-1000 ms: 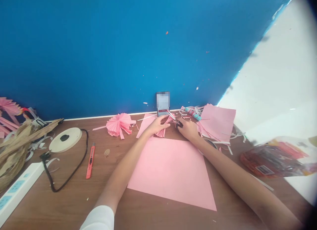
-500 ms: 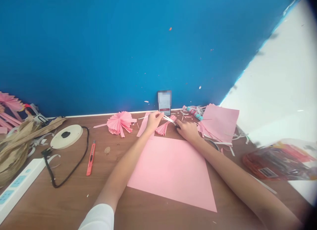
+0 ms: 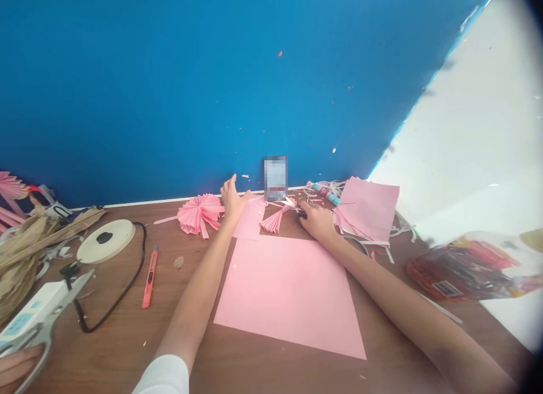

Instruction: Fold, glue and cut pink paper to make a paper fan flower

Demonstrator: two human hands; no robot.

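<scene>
My left hand (image 3: pixel 233 200) is raised at the back of the table with its fingers apart. It holds nothing and sits between the pink pleated paper rosette (image 3: pixel 200 214) and a small pink sheet (image 3: pixel 248 219). My right hand (image 3: pixel 317 218) grips the dark handles of scissors (image 3: pixel 291 201), whose pale blades point left. Just below the blades lies a folded pink paper fan (image 3: pixel 274 221). A large pink sheet (image 3: pixel 291 295) lies flat in front of both hands.
Another person's hand (image 3: pixel 17 365) holds large grey scissors (image 3: pixel 53 315) at lower left, above a power strip (image 3: pixel 38 306). Nearby are a tape roll (image 3: pixel 123 241), black cable and red utility knife (image 3: pixel 149 278). A phone (image 3: pixel 276 179) leans on the blue wall. Stacked pink sheets (image 3: pixel 371 207) lie right.
My left hand has moved left, away from the scissor blades, and its fingers have spread. My right hand still holds its scissors. Another person's hand with scissors has appeared at lower left.
</scene>
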